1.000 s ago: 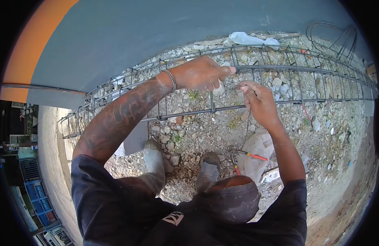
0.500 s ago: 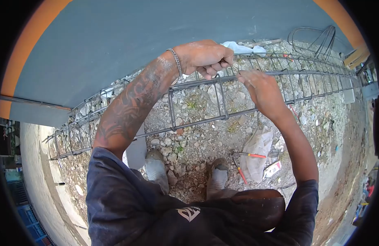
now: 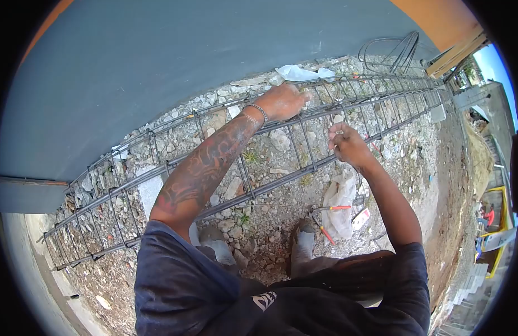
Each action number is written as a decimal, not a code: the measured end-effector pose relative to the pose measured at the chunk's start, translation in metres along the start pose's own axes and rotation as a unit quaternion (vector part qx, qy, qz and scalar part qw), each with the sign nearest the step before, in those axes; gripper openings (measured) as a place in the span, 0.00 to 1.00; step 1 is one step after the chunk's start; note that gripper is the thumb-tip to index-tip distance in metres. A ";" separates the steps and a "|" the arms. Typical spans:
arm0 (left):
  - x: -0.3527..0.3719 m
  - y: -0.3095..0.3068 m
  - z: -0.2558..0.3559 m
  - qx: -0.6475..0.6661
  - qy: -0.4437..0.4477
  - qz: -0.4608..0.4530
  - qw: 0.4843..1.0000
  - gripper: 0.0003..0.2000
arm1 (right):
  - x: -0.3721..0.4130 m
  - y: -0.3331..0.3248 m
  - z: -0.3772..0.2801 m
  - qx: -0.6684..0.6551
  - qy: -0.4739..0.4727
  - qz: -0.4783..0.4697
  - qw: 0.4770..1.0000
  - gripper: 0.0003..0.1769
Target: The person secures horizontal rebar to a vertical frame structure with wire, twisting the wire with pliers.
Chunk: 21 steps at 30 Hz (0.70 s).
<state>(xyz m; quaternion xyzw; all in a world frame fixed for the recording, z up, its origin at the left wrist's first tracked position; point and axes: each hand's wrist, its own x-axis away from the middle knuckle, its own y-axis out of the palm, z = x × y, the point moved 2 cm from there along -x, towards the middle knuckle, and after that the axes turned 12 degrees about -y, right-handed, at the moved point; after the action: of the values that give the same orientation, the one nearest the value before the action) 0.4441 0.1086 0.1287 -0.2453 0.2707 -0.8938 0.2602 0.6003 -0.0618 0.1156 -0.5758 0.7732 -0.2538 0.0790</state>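
Observation:
A long rebar cage [image 3: 259, 190] of dark bars and rectangular stirrups runs across the rubble in front of me. My left hand [image 3: 284, 102] is closed, back upward, over the cage's upper bars near the middle. Its fingertips are mostly hidden, so what they hold cannot be made out. My right hand [image 3: 351, 147] is closed, with curled fingers near the cage's near bar and right of the left hand. Anything pinched in it is too small to see. Red-handled pincers [image 3: 329, 228] lie on the ground by a whitish sack [image 3: 338, 201].
A grey wall [image 3: 175, 61] stands behind the cage. Coiled dark rods [image 3: 402, 53] and a pale plastic sheet [image 3: 298, 73] lie along its foot. A small white-and-red packet [image 3: 361, 219] is right of the sack. Broken stones [image 3: 231, 227] cover the ground around my boots.
My hands have moved apart: the right has come down toward the near bar, its fingers now curled. The left stays over the upper bars. The view has turned, showing more on the right.

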 end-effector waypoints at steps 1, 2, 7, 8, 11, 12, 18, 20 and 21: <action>-0.004 0.002 -0.008 -0.001 0.001 0.003 1.000 0.23 | 0.006 -0.005 0.004 0.001 -0.003 0.001 1.000 0.09; -0.011 0.007 -0.022 0.055 -0.003 0.008 0.998 0.22 | 0.013 -0.009 0.009 0.005 0.031 -0.046 0.998 0.08; -0.027 0.028 -0.054 0.167 -0.060 -0.045 0.983 0.25 | 0.004 -0.007 0.005 0.078 0.092 -0.168 0.978 0.10; -0.024 0.030 -0.048 0.156 -0.062 -0.046 0.985 0.25 | -0.005 -0.006 0.006 0.060 0.074 -0.180 0.979 0.11; -0.020 0.044 -0.034 -0.027 -0.086 -0.051 0.995 0.29 | -0.026 0.009 0.003 0.083 0.051 -0.227 0.969 0.10; -0.022 0.051 -0.035 -0.048 -0.081 -0.042 0.995 0.30 | -0.027 0.015 0.008 0.072 0.047 -0.227 0.970 0.10; -0.029 0.055 -0.045 0.006 -0.085 -0.033 0.996 0.23 | -0.042 0.044 0.023 -0.126 -0.011 -0.131 0.983 0.06; -0.023 0.051 -0.039 0.039 -0.106 -0.051 0.992 0.22 | -0.045 0.050 0.023 -0.163 -0.020 -0.131 0.978 0.06; -0.019 0.050 -0.036 0.078 -0.124 -0.070 0.987 0.21 | -0.046 0.052 0.023 -0.195 -0.025 -0.128 0.972 0.06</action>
<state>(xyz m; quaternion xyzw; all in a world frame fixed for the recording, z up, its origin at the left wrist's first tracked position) 0.4543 0.0970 0.0654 -0.3515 0.1478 -0.8909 0.2467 0.5807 -0.0155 0.0626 -0.6806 0.7252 -0.0922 -0.0487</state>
